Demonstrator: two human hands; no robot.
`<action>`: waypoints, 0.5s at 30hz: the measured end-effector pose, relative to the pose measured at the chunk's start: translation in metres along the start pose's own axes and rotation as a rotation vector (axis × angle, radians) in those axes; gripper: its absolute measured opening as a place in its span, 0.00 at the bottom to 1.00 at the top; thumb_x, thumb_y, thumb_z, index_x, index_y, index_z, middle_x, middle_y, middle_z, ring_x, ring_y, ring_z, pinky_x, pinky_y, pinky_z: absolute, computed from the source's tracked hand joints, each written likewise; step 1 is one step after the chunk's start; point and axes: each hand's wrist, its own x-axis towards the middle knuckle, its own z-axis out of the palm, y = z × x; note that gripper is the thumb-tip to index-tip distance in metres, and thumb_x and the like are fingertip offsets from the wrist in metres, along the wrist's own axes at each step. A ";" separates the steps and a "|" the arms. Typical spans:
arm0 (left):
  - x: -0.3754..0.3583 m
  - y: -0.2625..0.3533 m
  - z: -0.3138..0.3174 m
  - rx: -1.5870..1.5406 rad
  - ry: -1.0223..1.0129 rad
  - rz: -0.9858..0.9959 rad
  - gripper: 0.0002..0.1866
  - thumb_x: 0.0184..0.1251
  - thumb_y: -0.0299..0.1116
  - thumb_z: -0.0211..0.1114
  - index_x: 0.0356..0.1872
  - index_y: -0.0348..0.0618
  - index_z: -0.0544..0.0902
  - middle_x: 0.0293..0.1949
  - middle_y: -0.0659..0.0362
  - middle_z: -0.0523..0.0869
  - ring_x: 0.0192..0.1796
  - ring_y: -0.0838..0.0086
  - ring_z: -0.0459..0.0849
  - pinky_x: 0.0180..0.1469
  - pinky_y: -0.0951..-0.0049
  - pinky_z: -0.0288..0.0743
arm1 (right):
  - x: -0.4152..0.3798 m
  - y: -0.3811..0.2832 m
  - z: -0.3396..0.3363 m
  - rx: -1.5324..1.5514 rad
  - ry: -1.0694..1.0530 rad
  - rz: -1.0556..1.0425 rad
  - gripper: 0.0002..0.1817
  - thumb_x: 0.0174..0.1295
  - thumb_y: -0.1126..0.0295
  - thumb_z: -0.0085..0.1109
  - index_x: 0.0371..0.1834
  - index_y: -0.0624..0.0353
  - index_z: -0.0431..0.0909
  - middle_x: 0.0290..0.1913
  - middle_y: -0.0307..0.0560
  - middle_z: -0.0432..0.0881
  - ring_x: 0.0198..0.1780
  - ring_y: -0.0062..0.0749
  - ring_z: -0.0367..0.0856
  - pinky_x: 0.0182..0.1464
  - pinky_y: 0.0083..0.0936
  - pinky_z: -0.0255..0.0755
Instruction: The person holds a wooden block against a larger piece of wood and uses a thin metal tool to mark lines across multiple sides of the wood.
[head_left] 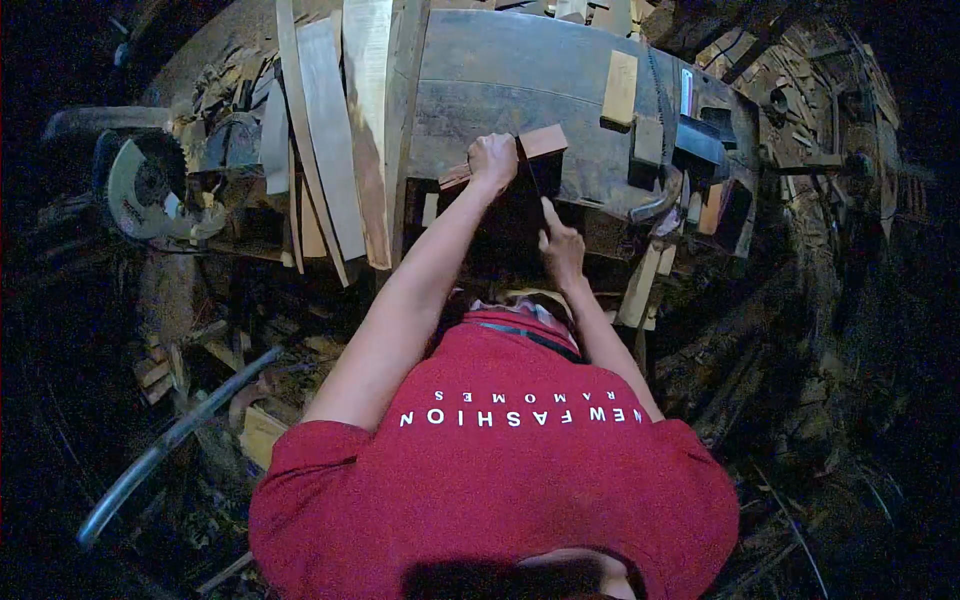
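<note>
A reddish-brown wood block (543, 141) lies at the near edge of the workbench (490, 60). My left hand (493, 160) is closed over the block, pressing it down, and part of the wood shows on either side of the fingers. Just right of that hand, a thin dark blade, apparently a handsaw (530, 178), crosses the block. My right hand (562, 250) is wrapped around its handle end, below the bench edge and close to my body. Shadow hides most of the blade and the handle, so how deep it sits in the wood cannot be seen.
Long boards (330, 130) lie across the bench at left, beside a circular power saw (145, 185). At right are a pale wood block (619, 88), a toothed saw blade (655, 85) and a dark-blue block-shaped object (699, 140). A metal pipe (175, 445) slants at lower left among scraps.
</note>
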 end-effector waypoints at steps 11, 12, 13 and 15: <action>-0.001 -0.006 0.002 -0.058 0.028 0.061 0.06 0.47 0.28 0.58 0.20 0.38 0.83 0.24 0.45 0.82 0.30 0.55 0.84 0.32 0.59 0.78 | 0.049 -0.003 0.014 0.004 0.000 -0.043 0.35 0.49 0.72 0.56 0.63 0.39 0.59 0.24 0.60 0.76 0.28 0.55 0.76 0.30 0.45 0.69; -0.001 -0.006 0.003 -0.073 0.048 0.084 0.07 0.47 0.28 0.58 0.20 0.38 0.83 0.24 0.45 0.82 0.30 0.55 0.84 0.32 0.59 0.78 | 0.034 0.003 0.010 0.019 0.001 -0.082 0.35 0.49 0.73 0.56 0.63 0.39 0.59 0.24 0.60 0.76 0.27 0.56 0.76 0.30 0.46 0.69; 0.000 -0.005 0.003 -0.078 0.047 0.083 0.07 0.47 0.28 0.58 0.20 0.38 0.83 0.24 0.45 0.82 0.30 0.55 0.84 0.32 0.59 0.78 | 0.017 0.005 0.004 0.015 -0.001 -0.080 0.35 0.49 0.73 0.56 0.63 0.39 0.59 0.24 0.60 0.76 0.27 0.56 0.76 0.30 0.46 0.69; 0.000 -0.004 0.003 -0.026 0.010 0.050 0.07 0.47 0.28 0.58 0.20 0.37 0.82 0.23 0.45 0.82 0.29 0.54 0.84 0.31 0.59 0.78 | -0.008 0.004 -0.007 0.005 -0.075 -0.001 0.35 0.48 0.73 0.57 0.62 0.39 0.60 0.25 0.60 0.77 0.28 0.56 0.76 0.30 0.46 0.70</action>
